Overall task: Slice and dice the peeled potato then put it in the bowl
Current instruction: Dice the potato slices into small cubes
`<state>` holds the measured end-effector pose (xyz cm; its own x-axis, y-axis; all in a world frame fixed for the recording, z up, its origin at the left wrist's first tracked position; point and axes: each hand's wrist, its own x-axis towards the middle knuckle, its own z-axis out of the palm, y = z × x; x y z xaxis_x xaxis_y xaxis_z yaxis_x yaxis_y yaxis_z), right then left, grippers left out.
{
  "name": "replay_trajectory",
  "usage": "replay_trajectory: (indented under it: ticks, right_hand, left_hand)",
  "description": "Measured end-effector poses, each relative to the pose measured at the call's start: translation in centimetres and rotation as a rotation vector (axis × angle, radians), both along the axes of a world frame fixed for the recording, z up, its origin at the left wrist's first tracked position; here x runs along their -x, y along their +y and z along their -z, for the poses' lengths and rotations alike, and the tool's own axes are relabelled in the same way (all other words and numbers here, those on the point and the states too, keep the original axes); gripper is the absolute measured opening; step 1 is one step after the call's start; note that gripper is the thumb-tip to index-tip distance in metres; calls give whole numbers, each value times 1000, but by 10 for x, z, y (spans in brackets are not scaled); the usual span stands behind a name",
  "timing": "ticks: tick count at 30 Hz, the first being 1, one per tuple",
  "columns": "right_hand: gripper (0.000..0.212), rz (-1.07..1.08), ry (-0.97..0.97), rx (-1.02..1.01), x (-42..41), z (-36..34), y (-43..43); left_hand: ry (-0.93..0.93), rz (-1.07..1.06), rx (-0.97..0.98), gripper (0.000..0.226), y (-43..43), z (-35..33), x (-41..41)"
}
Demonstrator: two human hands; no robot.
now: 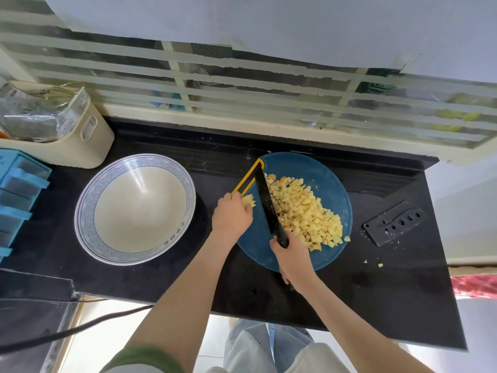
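Note:
A heap of diced potato (304, 211) lies on the round blue cutting board (325, 168). My right hand (291, 258) grips the handle of a black knife (266, 200), whose blade stands on the board along the left side of the heap. My left hand (231, 214) is on the board's left edge, fingers curled round a few potato pieces (248, 200) beside the blade. The empty white bowl (134, 208) with a blue patterned rim stands left of the board.
A black knife sheath (394, 227) lies right of the board, with a few potato bits (376, 263) near it. A cream container (88, 135) and blue drawers (16, 200) stand at the left. A window grille runs along the back. The counter's front edge is near.

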<state>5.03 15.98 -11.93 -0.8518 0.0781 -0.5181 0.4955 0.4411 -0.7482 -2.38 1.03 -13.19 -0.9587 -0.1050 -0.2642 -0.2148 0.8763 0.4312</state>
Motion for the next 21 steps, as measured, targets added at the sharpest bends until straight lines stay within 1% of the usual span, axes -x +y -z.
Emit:
replay_trajectory:
  ticks: [3,6,9,12,13,16,18,21]
  right_hand:
    - [14,-5,-17,-12,-11,2,-6]
    - [9,-7,-61,-40,-22,7,-4]
    - [9,-23,-66,-117,-24,13,1]
    - [24,37,-34,-147,-16,15,4]
    - [26,38,-17,-164,-12,14,4]
    - [30,10,30,-204,-4,13,2]
    - [32,-12,30,-218,-2,12,1]
    - [29,-90,39,-262,1,8,2]
  left_hand:
    - [6,103,90,42,2,2,-1]
    - [31,182,134,38,1,10,-4]
    - [41,232,145,36,0,12,-4]
    - [29,281,129,32,-2,14,-4]
    - [26,308,124,31,-3,15,-5]
    - [13,359,81,28,-2,16,-10]
    - [18,357,41,28,-1,17,-13]
    - [19,311,-8,38,-3,13,-15]
